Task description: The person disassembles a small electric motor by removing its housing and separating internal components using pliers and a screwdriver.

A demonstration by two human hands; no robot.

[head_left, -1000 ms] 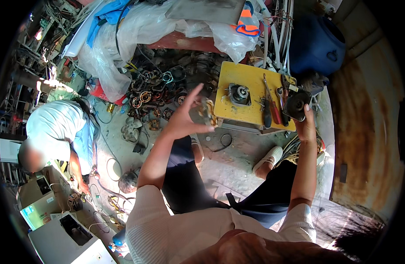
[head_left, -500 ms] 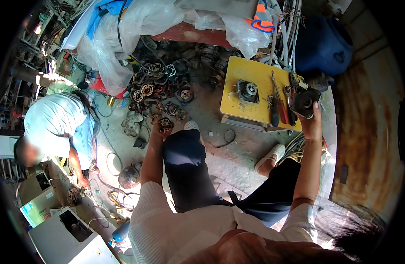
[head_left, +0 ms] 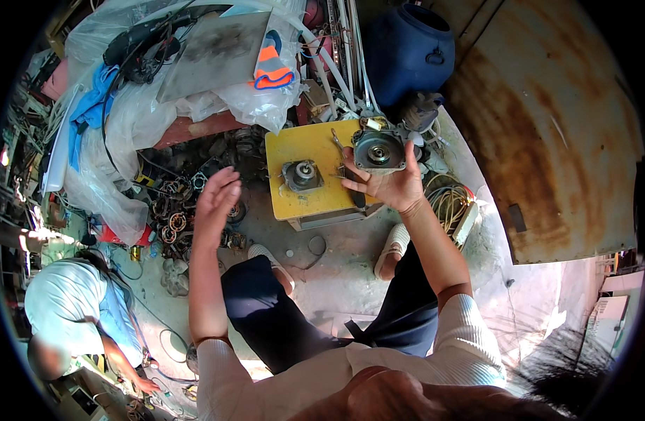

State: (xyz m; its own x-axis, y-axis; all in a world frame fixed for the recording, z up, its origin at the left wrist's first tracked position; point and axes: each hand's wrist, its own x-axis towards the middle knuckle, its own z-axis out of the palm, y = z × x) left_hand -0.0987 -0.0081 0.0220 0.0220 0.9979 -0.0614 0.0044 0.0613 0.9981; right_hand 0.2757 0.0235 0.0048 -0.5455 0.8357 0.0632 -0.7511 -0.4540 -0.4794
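The left hand [head_left: 218, 200] is raised left of the yellow table [head_left: 280, 205], apparently empty, its fingers loosely bent. Near the table's left edge a motor housing [head_left: 305, 184] lies flat, presumably for stability, shaft upward. Over the table's right edge, the palm-up right hand [head_left: 391, 185] grips a square motor end cover [head_left: 368, 160] between thumb and fingers, hollow face up, probably for a look inside.
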